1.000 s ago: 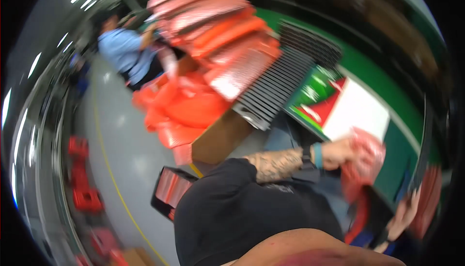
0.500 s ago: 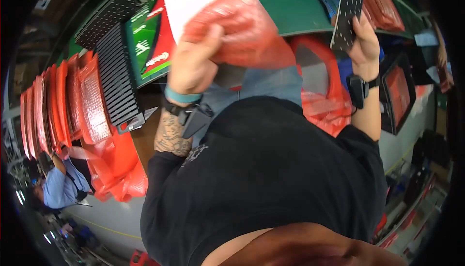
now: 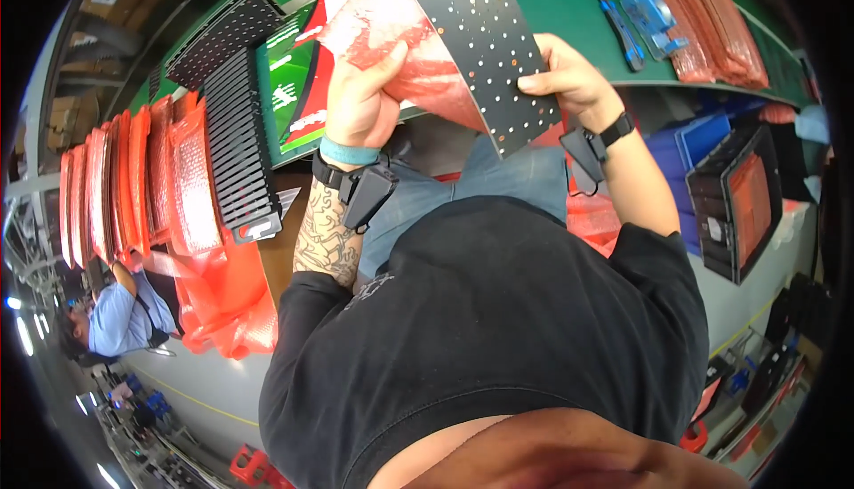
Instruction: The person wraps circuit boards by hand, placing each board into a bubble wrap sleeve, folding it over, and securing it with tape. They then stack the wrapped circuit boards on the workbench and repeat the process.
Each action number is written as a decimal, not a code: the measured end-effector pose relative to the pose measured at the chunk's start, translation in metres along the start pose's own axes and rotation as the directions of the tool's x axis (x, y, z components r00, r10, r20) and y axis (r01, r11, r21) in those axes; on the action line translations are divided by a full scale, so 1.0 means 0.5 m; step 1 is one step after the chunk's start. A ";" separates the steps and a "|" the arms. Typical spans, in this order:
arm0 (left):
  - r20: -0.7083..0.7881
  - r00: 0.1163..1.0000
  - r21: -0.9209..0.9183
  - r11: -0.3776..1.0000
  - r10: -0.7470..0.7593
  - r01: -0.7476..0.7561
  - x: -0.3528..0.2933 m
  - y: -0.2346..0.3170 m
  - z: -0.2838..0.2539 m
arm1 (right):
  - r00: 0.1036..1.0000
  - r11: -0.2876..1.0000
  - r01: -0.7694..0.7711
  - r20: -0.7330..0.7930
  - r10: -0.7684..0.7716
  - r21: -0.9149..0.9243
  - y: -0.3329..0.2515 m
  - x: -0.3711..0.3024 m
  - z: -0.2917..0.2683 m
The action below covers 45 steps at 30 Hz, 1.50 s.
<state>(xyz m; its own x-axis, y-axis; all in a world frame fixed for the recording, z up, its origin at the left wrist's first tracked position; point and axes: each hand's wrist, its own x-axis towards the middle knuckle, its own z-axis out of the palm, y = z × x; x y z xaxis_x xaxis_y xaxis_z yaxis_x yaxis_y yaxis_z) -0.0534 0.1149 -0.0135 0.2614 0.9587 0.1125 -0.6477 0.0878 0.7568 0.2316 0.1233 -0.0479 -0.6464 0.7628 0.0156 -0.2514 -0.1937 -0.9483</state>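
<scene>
My left hand is closed on a red bubble-wrap bag, its thumb lying on the face of the bag. In my right hand is a black perforated panel, pinched at its right edge with the thumb on top. The panel slants across in front of me, its left edge lying along the right side of the bag. I cannot tell whether any of it sits inside. Under the bag lies a green, red and white printed sheet on the green table.
Upright red bubble-wrap packages stand in a row at left, beside a black slotted rack and more perforated black panels. At right lie a blue-handled knife, a blue tape dispenser and red bags. Bins stand below.
My right hand has brought the black panel left and nearer, from upright at the right to against the bag. The bag has shifted slightly left and up in my left hand.
</scene>
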 end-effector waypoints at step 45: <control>-0.016 0.793 -0.469 0.705 -0.609 0.532 -0.133 -0.174 -0.121 | 0.824 0.939 -0.268 -0.455 0.338 0.214 0.071 0.079 0.198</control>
<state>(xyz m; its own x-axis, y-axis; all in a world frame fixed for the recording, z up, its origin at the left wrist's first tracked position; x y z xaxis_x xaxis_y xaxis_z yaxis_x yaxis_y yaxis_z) -0.0575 0.0600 -0.1259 0.5904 0.7113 -0.3813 -0.6532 0.6987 0.2920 0.1259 0.0852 -0.0494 -0.2896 0.8436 -0.4523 -0.2175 -0.5181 -0.8272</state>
